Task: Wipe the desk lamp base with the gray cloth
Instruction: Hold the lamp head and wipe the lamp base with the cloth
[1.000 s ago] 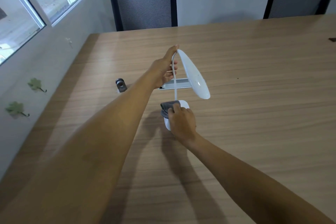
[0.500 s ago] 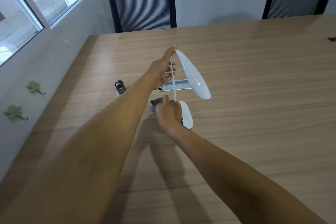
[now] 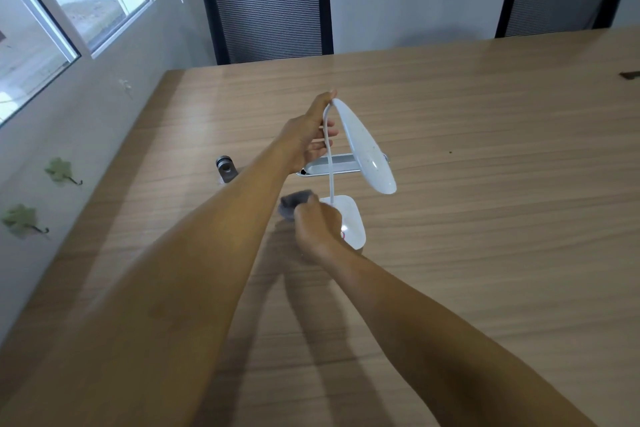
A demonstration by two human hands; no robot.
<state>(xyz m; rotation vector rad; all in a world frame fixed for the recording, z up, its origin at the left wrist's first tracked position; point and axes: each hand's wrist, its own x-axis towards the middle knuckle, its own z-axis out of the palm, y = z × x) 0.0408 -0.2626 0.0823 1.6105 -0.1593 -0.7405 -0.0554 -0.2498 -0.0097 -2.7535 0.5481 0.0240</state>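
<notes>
Left hand (image 3: pixel 308 135) grips the lamp neck (image 3: pixel 329 156). Right hand (image 3: pixel 317 224) clutches the gray cloth (image 3: pixel 292 203), scrubbing the lamp base (image 3: pixel 351 218). Next, probably its uncovered right side.

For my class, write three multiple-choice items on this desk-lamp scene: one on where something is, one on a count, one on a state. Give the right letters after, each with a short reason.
1. Where is the gray cloth?
A. draped over a chair
B. at the left edge of the lamp base
C. on the windowsill

2. How many chairs stand at the far side of the table?
A. two
B. four
C. none

3. What is the left hand doing?
A. lying flat on the table
B. gripping the lamp's thin neck below the lamp head
C. holding the cloth

Answers:
1 B: the cloth sticks out of the right hand beside the white base.
2 A: two dark mesh backs show behind the far edge.
3 B: its fingers wrap around the white neck.
</notes>
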